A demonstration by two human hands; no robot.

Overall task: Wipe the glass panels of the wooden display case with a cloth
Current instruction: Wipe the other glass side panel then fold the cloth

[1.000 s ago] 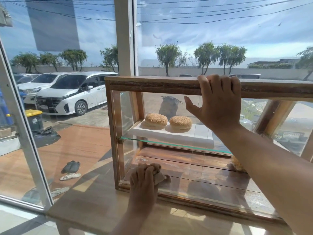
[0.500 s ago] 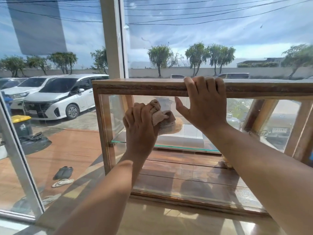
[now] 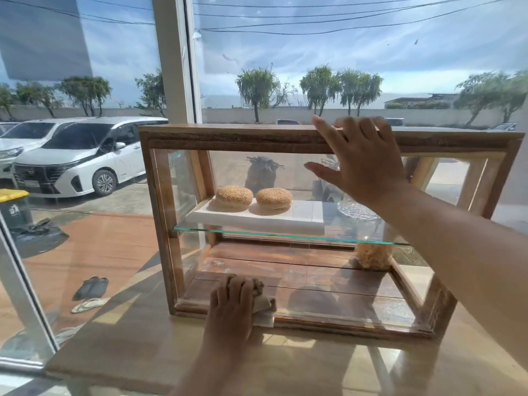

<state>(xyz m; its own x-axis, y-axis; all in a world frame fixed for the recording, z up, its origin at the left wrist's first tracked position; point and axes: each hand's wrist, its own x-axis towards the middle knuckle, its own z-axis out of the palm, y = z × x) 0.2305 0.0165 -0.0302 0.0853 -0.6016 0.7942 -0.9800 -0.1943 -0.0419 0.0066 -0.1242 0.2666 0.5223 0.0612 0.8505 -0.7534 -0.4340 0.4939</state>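
Our left hand [image 3: 231, 304] curls its fingers round the bunched brown cloth [image 3: 262, 297] and presses it against the front glass panel [image 3: 328, 284] of the wooden display case [image 3: 228, 137], right down at the bottom edge near the left corner. Our right hand [image 3: 363, 164] lies flat with straight fingers over the top rail, thumb spread in front of the glass, steadying the case and gripping nothing. The case stands on the pale table [image 3: 285, 367] by the window, with two sesame buns [image 3: 234, 197] on the glass shelf [image 3: 285, 238] inside. We judge the job to be mid-way on the front panel. A hazy patch low on the right suggests that stretch needs a pass, and we cannot tell whether the side panels have been wiped.
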